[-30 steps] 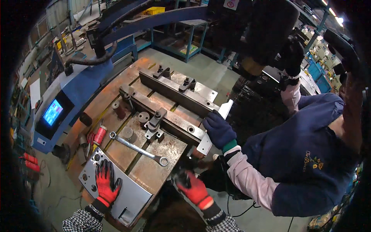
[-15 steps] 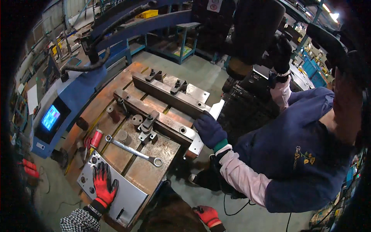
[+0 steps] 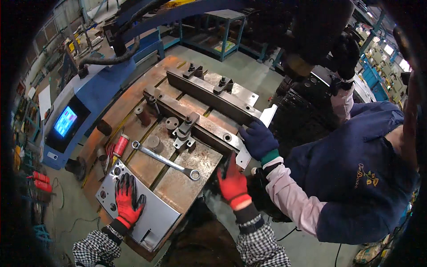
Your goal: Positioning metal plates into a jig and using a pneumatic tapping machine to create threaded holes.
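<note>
My left hand (image 3: pixel 128 201), in a red glove with black fingers, lies flat on a grey sheet-metal plate (image 3: pixel 153 209). Round holes run along the plate's left end, and a slot sits near its lower edge. My right hand (image 3: pixel 233 182), gloved alike, is raised off the table's near right corner, with a finger stretched out and nothing seen in it. Just beyond that fingertip is a pale metal bracket (image 3: pixel 243 158) at the end of the steel bars. A co-worker's dark-gloved hand (image 3: pixel 259 140) rests on the bracket.
Two long steel bars (image 3: pixel 191 116) are clamped to the slotted table (image 3: pixel 171 196). A large wrench (image 3: pixel 164 161), a red bottle (image 3: pixel 120 146) and metal cylinders (image 3: pixel 154 143) lie nearby. A blue machine panel with a lit screen (image 3: pixel 66 121) stands left; the co-worker (image 3: pixel 351 169) stands right.
My right hand has risen from the lower edge toward the bracket, a finger now extended. My left hand stays on the plate. The whole view has shifted, with the table now farther right.
</note>
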A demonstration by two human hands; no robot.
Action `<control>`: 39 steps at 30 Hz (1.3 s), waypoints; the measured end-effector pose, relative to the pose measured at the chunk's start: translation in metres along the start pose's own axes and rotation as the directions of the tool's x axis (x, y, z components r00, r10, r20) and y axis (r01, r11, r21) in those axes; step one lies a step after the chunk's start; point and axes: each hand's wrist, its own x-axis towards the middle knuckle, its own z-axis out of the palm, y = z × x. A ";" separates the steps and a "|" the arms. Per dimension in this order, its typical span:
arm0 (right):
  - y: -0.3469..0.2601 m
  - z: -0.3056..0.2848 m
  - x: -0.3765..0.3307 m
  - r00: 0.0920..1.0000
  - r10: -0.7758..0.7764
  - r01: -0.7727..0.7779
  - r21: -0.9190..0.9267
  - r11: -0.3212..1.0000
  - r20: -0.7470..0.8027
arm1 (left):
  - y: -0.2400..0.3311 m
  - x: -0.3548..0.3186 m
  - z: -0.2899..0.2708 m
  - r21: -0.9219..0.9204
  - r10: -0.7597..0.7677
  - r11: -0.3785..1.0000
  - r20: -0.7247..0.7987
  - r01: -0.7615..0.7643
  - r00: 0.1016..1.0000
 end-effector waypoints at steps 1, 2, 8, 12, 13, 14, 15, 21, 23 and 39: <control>0.002 0.011 0.014 0.993 -0.047 0.037 -0.091 0.995 -0.107 | -0.002 0.000 0.001 0.017 0.004 1.000 -0.003 -0.004 1.000; 0.006 0.019 0.020 0.985 -0.073 0.051 -0.138 0.989 -0.159 | -0.002 0.001 0.002 0.025 0.008 1.000 -0.004 -0.008 1.000; -0.005 0.031 0.037 0.991 0.062 -0.072 -0.087 0.994 -0.117 | 0.003 0.009 0.002 0.013 -0.014 1.000 0.001 0.014 1.000; -0.011 0.023 0.044 0.982 0.094 -0.091 0.031 0.995 -0.165 | 0.003 0.015 0.005 0.021 0.009 1.000 -0.023 -0.009 1.000; -0.026 0.006 0.047 0.978 0.208 -0.205 0.121 0.971 -0.013 | 0.002 0.013 0.006 0.016 0.002 1.000 -0.023 -0.002 1.000; -0.027 0.008 0.046 0.964 0.255 -0.263 0.160 0.951 0.070 | 0.001 0.010 0.005 0.014 -0.004 1.000 -0.021 0.005 1.000; -0.027 0.006 0.043 0.942 0.303 -0.327 0.188 0.926 0.147 | 0.002 0.009 0.005 0.009 -0.005 1.000 -0.021 0.005 1.000; -0.011 0.017 0.043 0.981 0.181 -0.182 0.004 0.983 -0.061 | 0.004 0.008 0.000 -0.004 0.011 1.000 -0.031 -0.012 0.999; -0.001 0.026 0.038 0.984 0.148 -0.153 -0.045 0.987 -0.099 | 0.005 0.004 0.002 0.050 -0.014 0.999 0.005 0.014 1.000; -0.003 -0.049 -0.113 0.919 -0.038 -0.113 0.354 0.928 0.393 | 0.003 -0.001 -0.004 0.065 -0.011 0.998 -0.013 0.012 1.000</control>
